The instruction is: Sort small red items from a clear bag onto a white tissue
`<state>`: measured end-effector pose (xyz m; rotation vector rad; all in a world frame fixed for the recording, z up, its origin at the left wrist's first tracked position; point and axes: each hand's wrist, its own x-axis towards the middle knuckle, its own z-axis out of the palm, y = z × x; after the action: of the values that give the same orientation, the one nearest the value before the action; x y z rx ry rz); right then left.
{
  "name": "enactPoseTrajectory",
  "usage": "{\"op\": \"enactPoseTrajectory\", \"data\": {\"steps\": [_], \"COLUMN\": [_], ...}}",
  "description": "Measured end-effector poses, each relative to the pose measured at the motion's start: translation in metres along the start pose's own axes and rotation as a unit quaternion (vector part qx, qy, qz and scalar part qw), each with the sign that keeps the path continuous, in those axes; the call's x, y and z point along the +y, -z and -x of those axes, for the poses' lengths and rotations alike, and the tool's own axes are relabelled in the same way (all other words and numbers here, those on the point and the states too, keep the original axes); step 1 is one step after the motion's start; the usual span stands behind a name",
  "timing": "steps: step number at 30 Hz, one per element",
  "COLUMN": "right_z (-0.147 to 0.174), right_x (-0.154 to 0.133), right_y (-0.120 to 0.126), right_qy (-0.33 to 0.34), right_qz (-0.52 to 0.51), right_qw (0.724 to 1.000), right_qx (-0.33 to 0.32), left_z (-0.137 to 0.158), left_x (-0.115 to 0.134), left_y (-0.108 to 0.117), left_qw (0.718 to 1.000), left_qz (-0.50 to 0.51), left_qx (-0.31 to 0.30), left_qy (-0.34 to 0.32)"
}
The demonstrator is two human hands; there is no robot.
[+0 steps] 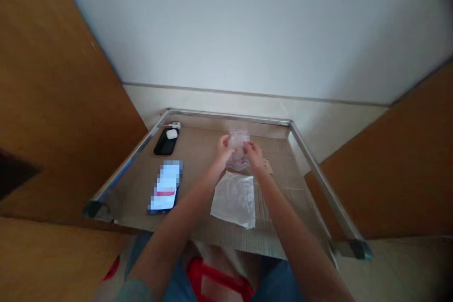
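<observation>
Over the far middle of the table, a small clear plastic zip bag is held up between my hands, its pinkish strip at the top. My left hand pinches its left side. On the right side, the fingers of my right hand are closed on it. Just below lies more clear plastic with reddish marks; whether it is a separate bag I cannot tell. Nearer to me, between my forearms, a wrinkled whitish translucent sheet or pouch lies flat.
A lit phone lies at the left. Behind it are a black phone, a white earbud case and a white plug. A small tan card is beside my right wrist. Metal rails edge the table.
</observation>
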<state>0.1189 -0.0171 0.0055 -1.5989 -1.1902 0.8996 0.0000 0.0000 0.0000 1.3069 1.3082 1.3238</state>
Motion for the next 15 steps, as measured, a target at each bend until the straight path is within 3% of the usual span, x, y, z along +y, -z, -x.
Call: {"op": "enactPoseTrajectory", "data": {"steps": [6,11,15], "right_z": [0.004,0.021,0.033], "right_x": [0.011,0.007,0.003], "right_y": [0.007,-0.010,-0.019], "right_qy": [0.056,0.053,0.098], "right_qz": [0.238,0.297,0.341], "right_qw": [0.970,0.953,0.933], "right_qx": [0.006,-0.026,-0.054], "left_z": [0.028,0.034,0.030], "left_x": [-0.014,-0.027,-0.030], "left_y": [0.010,0.018,0.014], "left_qw": [0.990,0.988,0.976], "left_qz": [-0.125,-0.149,-0.204], "left_qx": [0.042,-0.017,-0.051], "left_qy": [-0.056,-0.047,-0.051]}}
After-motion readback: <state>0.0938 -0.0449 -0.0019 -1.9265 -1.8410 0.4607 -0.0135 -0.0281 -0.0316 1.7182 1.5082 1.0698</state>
